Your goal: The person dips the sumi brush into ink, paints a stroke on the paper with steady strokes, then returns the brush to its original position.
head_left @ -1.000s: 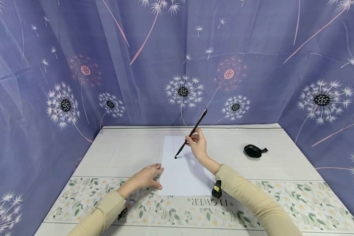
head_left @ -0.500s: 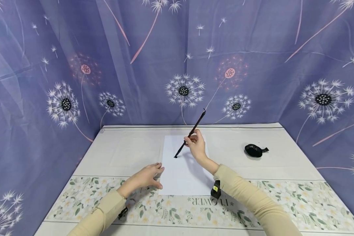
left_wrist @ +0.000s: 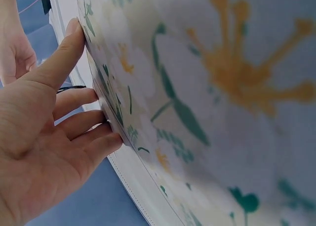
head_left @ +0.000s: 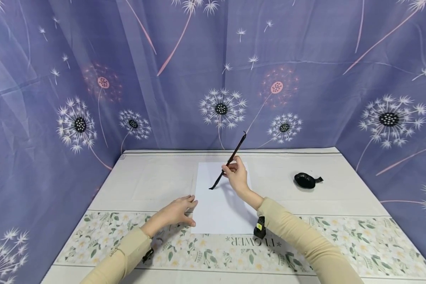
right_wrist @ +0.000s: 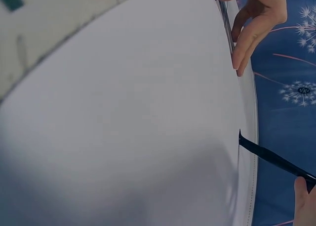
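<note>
A black ink brush (head_left: 238,148) leans up and to the right, pinched between the thumb and fingers of my right hand (head_left: 237,178). Its dark tip meets the white sheet of paper (head_left: 216,217) left of centre, with the bristles bent over to the left. In the right wrist view the brush (right_wrist: 271,158) shows its curved tip right at the paper surface. My left hand (head_left: 175,212) rests at the sheet's left edge, thumb and fingers spread; the left wrist view shows its fingers (left_wrist: 79,119) relaxed, with their tips on the table surface.
A small black dish (head_left: 304,181) with a short handle stands to the right of the paper. A white tablecloth (head_left: 156,181) with a floral band covers the table. A purple dandelion-print curtain (head_left: 177,130) closes off the back and sides.
The brush's upper end has shifted slightly left, and its bristles now bend leftward where a small dark blob showed at the tip. My left hand has stayed in place.
</note>
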The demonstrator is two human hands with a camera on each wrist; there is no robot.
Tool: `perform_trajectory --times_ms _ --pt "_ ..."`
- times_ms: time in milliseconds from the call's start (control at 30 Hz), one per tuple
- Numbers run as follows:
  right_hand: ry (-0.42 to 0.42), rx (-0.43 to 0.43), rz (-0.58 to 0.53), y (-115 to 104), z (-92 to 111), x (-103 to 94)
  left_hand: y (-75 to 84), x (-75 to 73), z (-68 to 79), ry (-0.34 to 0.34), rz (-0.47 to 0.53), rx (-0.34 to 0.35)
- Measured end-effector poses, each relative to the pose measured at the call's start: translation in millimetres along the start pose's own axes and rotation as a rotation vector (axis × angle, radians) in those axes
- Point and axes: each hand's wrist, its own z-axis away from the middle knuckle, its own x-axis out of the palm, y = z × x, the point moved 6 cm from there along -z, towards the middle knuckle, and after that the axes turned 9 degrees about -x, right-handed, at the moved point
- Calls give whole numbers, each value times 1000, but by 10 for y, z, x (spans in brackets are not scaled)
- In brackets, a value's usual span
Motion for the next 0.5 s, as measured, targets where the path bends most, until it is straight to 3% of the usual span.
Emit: perform_trajectory --times_ms 500 --pt "52 42 78 129 -22 -107 -9 6 4 9 -2 17"
